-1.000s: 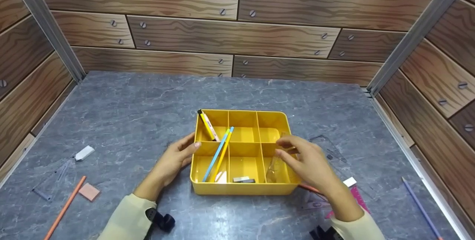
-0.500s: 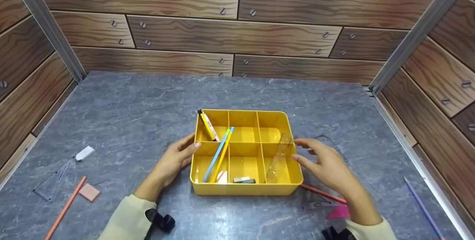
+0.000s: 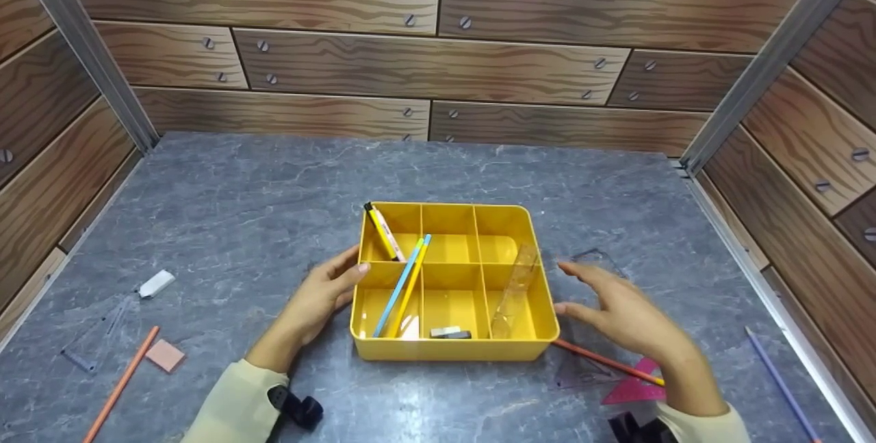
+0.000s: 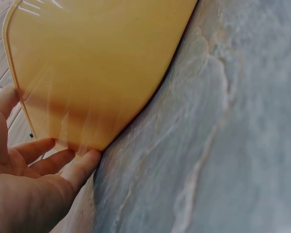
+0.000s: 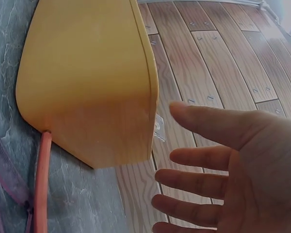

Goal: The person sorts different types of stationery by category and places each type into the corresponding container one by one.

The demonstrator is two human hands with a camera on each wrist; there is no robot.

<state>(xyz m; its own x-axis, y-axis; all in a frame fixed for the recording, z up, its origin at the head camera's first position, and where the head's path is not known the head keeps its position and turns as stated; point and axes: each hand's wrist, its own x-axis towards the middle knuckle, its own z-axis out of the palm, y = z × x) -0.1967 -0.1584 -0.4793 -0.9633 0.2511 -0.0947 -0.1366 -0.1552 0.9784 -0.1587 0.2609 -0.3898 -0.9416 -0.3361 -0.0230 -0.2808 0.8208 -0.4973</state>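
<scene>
A yellow compartment box (image 3: 455, 349) stands on the grey table. At its left side my left hand (image 3: 316, 301) grips the wall, thumb at the rim and fingers against the outside, as the left wrist view shows of the left hand (image 4: 29, 189). Off the right side, apart from the box, is my right hand (image 3: 626, 306), fingers spread with nothing held. A clear ruler (image 3: 514, 292) leans in the front right compartment. Blue (image 3: 393, 296) and yellow pencils lean at front left, two pens (image 3: 384, 232) at back left. Two small erasers (image 3: 449, 332) lie in the front middle compartment.
Left on the table are a white eraser (image 3: 157, 283), a pink eraser (image 3: 165, 355), an orange pencil (image 3: 122, 381) and a compass-like tool. To the right lie a red pencil (image 3: 602, 359), a pink set square (image 3: 629, 391), clear drawing tools and a purple pencil (image 3: 780, 381).
My right hand has let go of the clear ruler, now resting in the front right compartment, and drawn back to the right, away from the box. The left hand has stayed put.
</scene>
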